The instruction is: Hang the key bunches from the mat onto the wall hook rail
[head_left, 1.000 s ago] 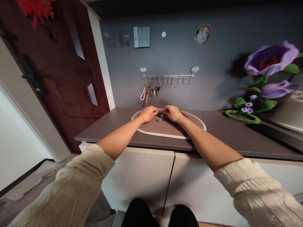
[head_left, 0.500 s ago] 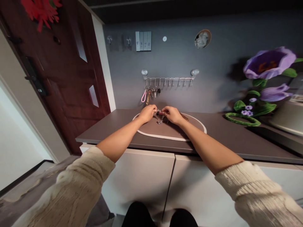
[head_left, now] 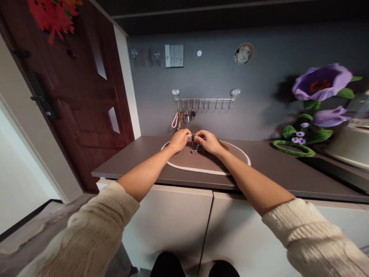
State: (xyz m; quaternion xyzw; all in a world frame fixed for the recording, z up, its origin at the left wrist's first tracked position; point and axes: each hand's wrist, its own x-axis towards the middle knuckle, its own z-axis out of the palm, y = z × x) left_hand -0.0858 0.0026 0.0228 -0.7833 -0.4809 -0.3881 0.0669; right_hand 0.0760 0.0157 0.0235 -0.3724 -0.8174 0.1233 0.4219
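Note:
Above an oval mat (head_left: 201,166) with a white rim, both hands meet over a small bunch of keys (head_left: 193,137). My left hand (head_left: 181,139) is closed in a pinch on the ring at its left side. From the right, my right hand (head_left: 208,141) pinches the same bunch, fingertips almost touching the left ones. A shiny metal piece (head_left: 195,151) shows just below the fingers; whether it hangs from the bunch or lies on the mat I cannot tell. Partly behind my right hand lies a brown strip-shaped thing (head_left: 223,145).
A clear hook rail (head_left: 204,100) on the wall bears several keys (head_left: 188,115) and a pink loop (head_left: 174,120) at its left end. Purple artificial flowers (head_left: 321,82) stand on the counter (head_left: 268,169) at right. A dark red door (head_left: 86,107) is at left.
The hands stay in nearly the same place. My right fingertips have shifted slightly left, closer to the left hand, and the piece between them is turned differently. The view has tilted up a little.

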